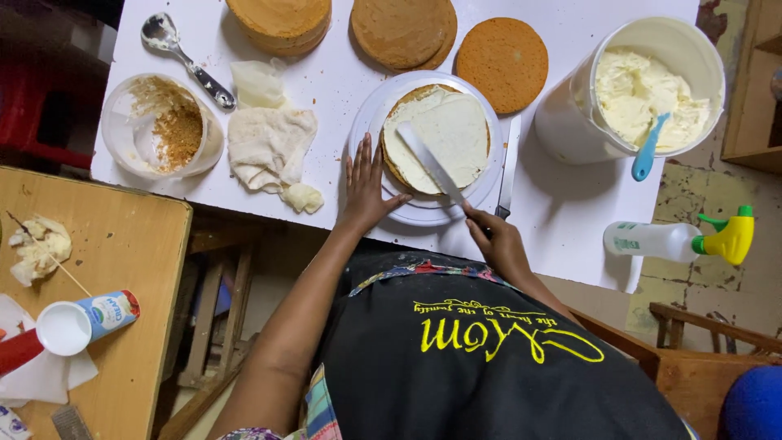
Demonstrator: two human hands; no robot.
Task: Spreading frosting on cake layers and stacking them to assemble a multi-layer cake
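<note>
Here, item list, head view, white counter:

1. Left hand: fingers spread flat, palm down, pressed on the near-left rim of the white turntable. Holds nothing.
2. Right hand: closed round the handle of the spatula, at the turntable's near-right edge. Blade runs up and left from the hand, lying across the cream on the cake.
3. Cake layer: round, brown, sits centred on the turntable, approx. middle of the counter. Top mostly covered w/ white cream; brown crust shows along the left and far edge.
4. Knife: lies just right of the turntable, blade pointing away from the person, untouched.
5. Bare cake layers, far edge: one stack at left, another stack in the middle, a single layer at right, beside the turntable's far rim.
6. Bucket: white, right of the cake, part full of cream, w/ a blue-handled scraper leaning over its near rim.
7. Cloth: crumpled, off-white, left of the turntable, apart from the left hand.
8. Bowl: clear plastic, far left, brown crumbs inside.
9. Spoon: metal, beyond the bowl.
10. Spray bottle: white w/ yellow trigger, on its side at the right edge.
11. Wooden table: lower left, separate from the counter; carries a small tub on its side.
</note>
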